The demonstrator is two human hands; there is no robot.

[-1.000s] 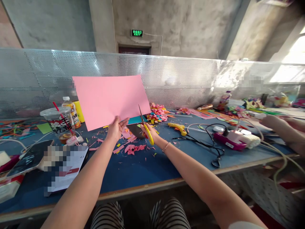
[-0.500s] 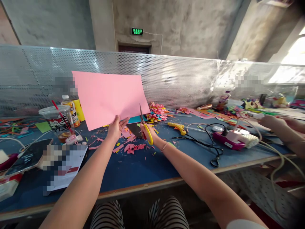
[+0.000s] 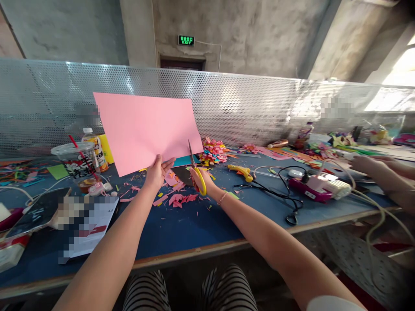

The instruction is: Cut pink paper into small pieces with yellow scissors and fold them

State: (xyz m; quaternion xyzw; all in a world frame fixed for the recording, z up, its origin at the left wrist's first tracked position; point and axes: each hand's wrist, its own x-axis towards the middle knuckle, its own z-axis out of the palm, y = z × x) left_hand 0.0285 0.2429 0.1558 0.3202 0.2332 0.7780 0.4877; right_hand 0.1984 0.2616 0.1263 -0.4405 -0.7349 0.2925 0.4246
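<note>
A large sheet of pink paper is held up above the table, tilted toward me. My left hand pinches its lower edge, thumb in front and fingers behind. My right hand grips yellow-handled scissors, blades pointing up in front of the sheet's lower right part. Whether the blades touch the paper I cannot tell. Below my hands lie pink paper scraps and a piece of blue paper. A bundle of folded pink, yellow and blue paper sits just beyond the scissors.
On the left stand a plastic cup with a red straw and a drink bottle; a tablet-like device lies nearer. To the right are a yellow glue gun, cables and a purple power strip. Another person's hands work at far right.
The pink sheet's upper left corner has shifted slightly left and up. Both hands keep their hold, and the scissors stay nearly in place.
</note>
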